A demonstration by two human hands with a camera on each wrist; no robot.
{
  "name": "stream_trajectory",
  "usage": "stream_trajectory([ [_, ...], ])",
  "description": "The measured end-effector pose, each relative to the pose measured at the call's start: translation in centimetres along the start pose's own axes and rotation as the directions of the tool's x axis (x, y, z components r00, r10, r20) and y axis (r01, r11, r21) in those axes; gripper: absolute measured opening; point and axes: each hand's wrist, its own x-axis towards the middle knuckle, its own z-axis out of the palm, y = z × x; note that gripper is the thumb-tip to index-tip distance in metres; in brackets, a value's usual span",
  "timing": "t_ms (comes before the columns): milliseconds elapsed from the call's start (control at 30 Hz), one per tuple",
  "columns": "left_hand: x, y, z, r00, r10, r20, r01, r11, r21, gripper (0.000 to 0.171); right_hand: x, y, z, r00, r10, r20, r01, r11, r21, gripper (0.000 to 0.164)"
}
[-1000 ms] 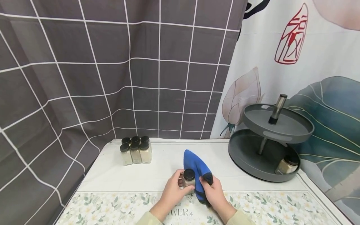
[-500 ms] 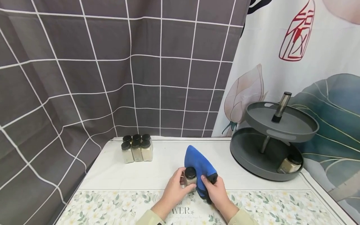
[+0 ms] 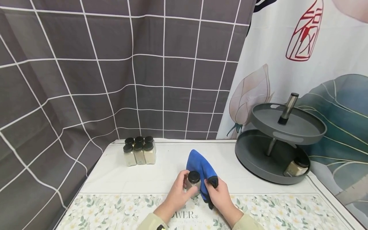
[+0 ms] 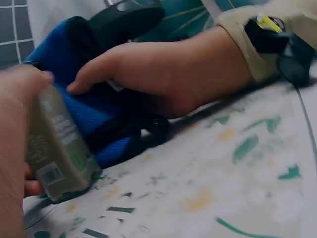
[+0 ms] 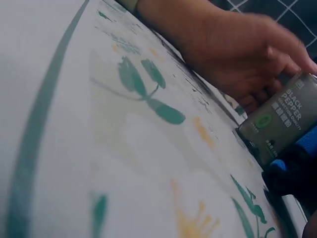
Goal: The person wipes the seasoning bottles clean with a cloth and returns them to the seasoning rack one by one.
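Observation:
My left hand (image 3: 178, 191) grips a clear spice jar (image 3: 193, 184) with a black lid, its thumb in front and fingers behind. In the right wrist view the label on the jar (image 5: 280, 116) reads "BLACK PEPPER". My right hand (image 3: 219, 195) holds a blue cloth (image 3: 198, 163) with black edging, pinched between thumb and fingers. The cloth lies against the jar's right side; in the left wrist view the blue cloth (image 4: 94, 114) stands right behind the jar (image 4: 62, 148). The jar's base is close to the flowered mat, slightly tilted.
Several black-lidded jars (image 3: 139, 153) stand grouped at the back left of the white table (image 3: 169, 156). A grey two-tier round rack (image 3: 250, 163) stands at the right, with one jar (image 3: 296, 167) tilted on its lower tier. A dark checked curtain (image 3: 146, 73) hangs behind.
The camera view has shifted a little. Both hands stay at about the same place with the jar and the cloth; the cloth has moved slightly against the jar.

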Motion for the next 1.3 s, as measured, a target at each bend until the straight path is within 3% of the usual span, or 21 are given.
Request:
stream_trajectory([
  [67,0.0,-0.3,-0.2,0.999,0.032,0.025,-0.029,0.994,-0.107,0.056,-0.1,-0.1,-0.1,1.0,-0.003,-0.02,0.003,1.0,0.017,0.036],
  [133,-0.1,-0.5,-0.3,0.996,0.084,0.026,-0.079,0.985,-0.15,0.061,-0.2,-0.1,-0.2,1.0,-0.001,-0.021,0.002,0.999,0.053,0.036],
  [267,-0.1,-0.4,-0.4,0.998,0.065,0.026,-0.062,0.994,-0.089,0.051,-0.6,-0.1,-0.3,0.998,-0.002,0.06,-0.005,0.993,0.115,0.037],
  [367,-0.1,0.1,-0.2,0.999,-0.008,0.031,0.009,0.999,-0.035,0.049,-0.9,-0.2,-0.4,0.993,-0.044,0.107,0.031,0.993,0.118,0.038],
  [567,-0.4,0.5,0.4,0.999,0.044,-0.007,-0.042,0.988,0.148,0.053,-1.2,-0.4,-0.7,0.992,-0.103,0.077,0.088,0.979,0.185,0.038],
  [733,-0.5,0.7,0.8,0.998,0.053,-0.025,-0.049,0.986,0.16,0.048,-1.2,-0.4,-0.8,0.992,-0.068,0.105,0.054,0.99,0.132,0.035],
  [900,-0.3,0.9,0.8,0.997,0.059,-0.058,-0.048,0.985,0.166,0.049,-1.1,-0.5,-0.9,0.991,-0.113,0.066,0.102,0.984,0.149,0.034],
  [1033,-0.2,0.9,0.8,0.995,0.055,-0.081,-0.04,0.983,0.177,0.049,-0.9,-0.4,-0.8,0.987,-0.131,0.096,0.126,0.99,0.057,0.031],
  [1200,-0.2,0.9,0.7,0.994,0.047,-0.101,-0.02,0.968,0.252,0.051,-0.9,-0.3,-0.5,0.976,-0.209,0.058,0.206,0.977,0.061,0.026],
  [1300,-0.2,1.1,0.5,0.993,0.046,-0.109,-0.013,0.959,0.284,0.051,-0.7,-0.2,-0.2,0.976,-0.203,0.079,0.202,0.979,0.028,0.021],
])
